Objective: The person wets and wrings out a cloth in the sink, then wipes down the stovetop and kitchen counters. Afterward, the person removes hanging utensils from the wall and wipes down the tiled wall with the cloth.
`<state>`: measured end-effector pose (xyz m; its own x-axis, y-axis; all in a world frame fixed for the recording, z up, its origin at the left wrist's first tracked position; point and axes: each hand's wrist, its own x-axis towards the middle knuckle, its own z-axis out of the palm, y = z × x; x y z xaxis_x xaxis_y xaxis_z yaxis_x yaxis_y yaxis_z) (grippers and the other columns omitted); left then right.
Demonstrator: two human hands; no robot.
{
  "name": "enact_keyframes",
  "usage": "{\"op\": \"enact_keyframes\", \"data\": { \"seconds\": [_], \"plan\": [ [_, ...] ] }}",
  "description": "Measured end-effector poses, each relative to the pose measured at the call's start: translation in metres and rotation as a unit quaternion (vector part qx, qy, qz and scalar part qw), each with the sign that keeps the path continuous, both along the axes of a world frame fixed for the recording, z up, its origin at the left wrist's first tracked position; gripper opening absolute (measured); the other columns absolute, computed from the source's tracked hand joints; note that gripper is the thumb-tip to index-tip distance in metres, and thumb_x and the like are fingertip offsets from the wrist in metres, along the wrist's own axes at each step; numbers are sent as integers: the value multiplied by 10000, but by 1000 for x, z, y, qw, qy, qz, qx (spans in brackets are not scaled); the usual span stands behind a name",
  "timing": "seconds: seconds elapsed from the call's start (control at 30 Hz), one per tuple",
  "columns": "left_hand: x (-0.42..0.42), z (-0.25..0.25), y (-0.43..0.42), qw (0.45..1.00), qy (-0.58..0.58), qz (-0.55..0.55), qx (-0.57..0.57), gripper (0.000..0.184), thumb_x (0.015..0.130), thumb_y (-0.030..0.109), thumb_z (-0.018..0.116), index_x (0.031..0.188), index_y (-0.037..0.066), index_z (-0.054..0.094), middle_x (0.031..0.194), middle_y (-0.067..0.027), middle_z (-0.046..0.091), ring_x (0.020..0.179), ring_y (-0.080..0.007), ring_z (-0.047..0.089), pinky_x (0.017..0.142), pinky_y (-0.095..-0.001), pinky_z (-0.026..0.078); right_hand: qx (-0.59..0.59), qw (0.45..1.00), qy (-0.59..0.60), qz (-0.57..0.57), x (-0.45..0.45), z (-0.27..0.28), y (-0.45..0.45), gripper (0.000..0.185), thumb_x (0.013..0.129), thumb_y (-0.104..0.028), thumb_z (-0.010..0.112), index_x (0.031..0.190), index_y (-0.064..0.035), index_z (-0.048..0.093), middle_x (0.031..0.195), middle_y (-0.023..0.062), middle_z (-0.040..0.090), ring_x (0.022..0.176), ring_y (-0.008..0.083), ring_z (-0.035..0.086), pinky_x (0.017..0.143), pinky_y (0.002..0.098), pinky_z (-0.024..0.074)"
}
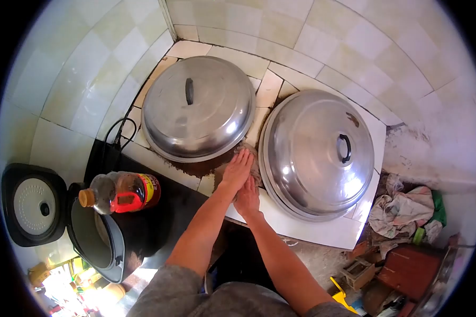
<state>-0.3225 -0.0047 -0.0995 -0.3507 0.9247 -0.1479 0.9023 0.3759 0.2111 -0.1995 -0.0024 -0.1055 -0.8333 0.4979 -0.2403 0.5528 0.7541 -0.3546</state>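
Both my hands meet on a grey-brown cloth (pixel 255 168) on the tiled stove top, in the gap between two large metal lids. My left hand (pixel 238 168) is on top, its fingers together and bent over the cloth. My right hand (pixel 247 198) is just below it, gripping the cloth's near part; its fingertips are partly hidden. Left of the hands is a round domed lid (pixel 206 116) with a dark handle. To the right, touching distance from the cloth, is another domed lid (pixel 317 153) with a black handle. Dark dirt (pixel 195 168) marks the surface by the left lid.
At left, a bottle of red liquid (pixel 129 193) with an orange cap stands near a rice cooker (pixel 98 238) with its lid up. A black cable (pixel 122 132) lies by the wall. Crumpled cloths (pixel 402 211) and a reddish-brown box (pixel 411 269) are at lower right.
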Motion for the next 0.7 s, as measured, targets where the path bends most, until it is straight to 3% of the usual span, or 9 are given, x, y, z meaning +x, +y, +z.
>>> {"op": "enact_keyframes", "data": {
  "seconds": [0.2,0.3,0.33,0.4,0.53,0.6,0.7],
  "plan": [
    [-22,-3,30,998,22,-1,62,461,881,100,466,1326,-8,413,1464,-180,382,1385,-302,334,1119,-396,306,7,999,33,7,-27,12,21,694,866,-310,582,1453,-55,314,1483,194,287,1393,391,240,1119,446,294],
    [-20,1,38,995,3,36,95,395,858,92,497,1240,-7,478,1381,-174,467,1309,-297,425,1078,-400,353,-35,999,30,-23,-28,-3,26,761,769,-194,663,1445,-57,341,1519,145,219,1410,347,197,1124,402,292],
    [-17,6,36,993,-7,51,104,374,850,89,507,1211,-5,498,1350,-172,497,1278,-294,459,1063,-401,369,-18,1000,1,20,-22,-3,25,755,761,-171,660,1439,-56,349,1516,144,224,1407,346,204,1122,404,297],
    [-11,7,30,996,4,60,73,353,843,103,517,1178,-7,519,1299,-178,526,1223,-294,495,1041,-402,387,23,993,-54,103,-10,3,32,747,744,-125,655,1428,-55,365,1511,143,233,1401,343,218,1117,410,307],
    [21,33,-6,996,-16,72,-58,355,821,132,560,1144,-16,543,1238,-199,553,1149,-312,527,1005,-413,408,-39,997,3,72,26,23,16,700,728,-53,610,1394,-25,398,1482,151,289,1384,338,258,1111,418,315],
    [45,22,-29,991,-36,110,-60,385,810,141,583,1156,-20,528,1255,-216,533,1156,-334,512,1002,-416,405,-83,993,31,76,45,42,8,674,728,-41,595,1373,-1,404,1457,158,328,1370,342,282,1102,429,326],
    [91,9,-69,989,-21,139,-51,435,810,126,586,1205,-25,488,1302,-229,490,1172,-354,483,997,-424,401,-46,992,64,103,81,35,-15,650,734,-60,605,1348,10,407,1407,169,383,1351,348,309,1096,445,321]
  ]
}}
